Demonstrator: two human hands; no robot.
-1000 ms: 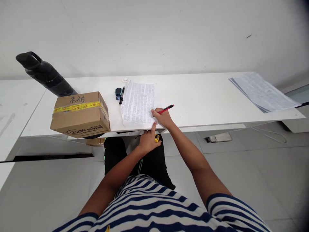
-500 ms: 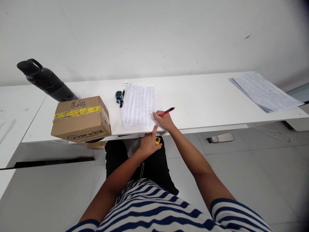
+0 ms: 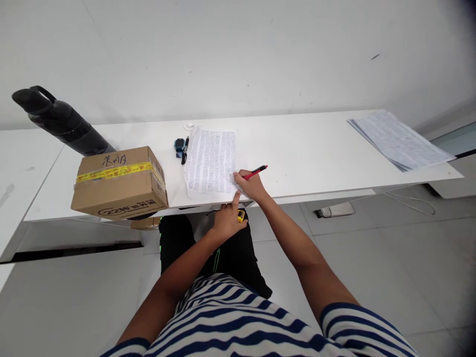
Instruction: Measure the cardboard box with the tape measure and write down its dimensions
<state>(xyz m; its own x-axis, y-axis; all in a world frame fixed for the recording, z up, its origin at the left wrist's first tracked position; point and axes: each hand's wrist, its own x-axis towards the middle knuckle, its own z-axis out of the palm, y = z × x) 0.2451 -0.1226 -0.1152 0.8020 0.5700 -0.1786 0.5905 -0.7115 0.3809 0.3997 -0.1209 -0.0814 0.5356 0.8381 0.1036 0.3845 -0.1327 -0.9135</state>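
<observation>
A densely printed sheet of paper (image 3: pixel 210 158) lies on the white desk (image 3: pixel 312 153) with its lower edge near the front. My right hand (image 3: pixel 251 186) is closed around a red and black pen (image 3: pixel 256 172), and rests at the paper's lower right corner. The pen's writing tip is hidden by the fingers. Just below the desk's front edge is my left hand (image 3: pixel 227 220), its index finger stretched up to the paper's lower right corner. A small yellow and black object (image 3: pixel 241 216) sits in this hand between thumb and fingers; its kind is unclear.
To the left stand a taped cardboard box (image 3: pixel 119 183) and a dark bottle (image 3: pixel 70 126). A watch (image 3: pixel 179 145) and a black pen (image 3: pixel 185 151) lie beside the paper's left edge. Printed sheets (image 3: pixel 399 141) are stacked at the far right. The wall runs along the back.
The view has shifted slightly, so everything sits a little further left. Both hands keep almost the same place at the paper's lower right corner.
</observation>
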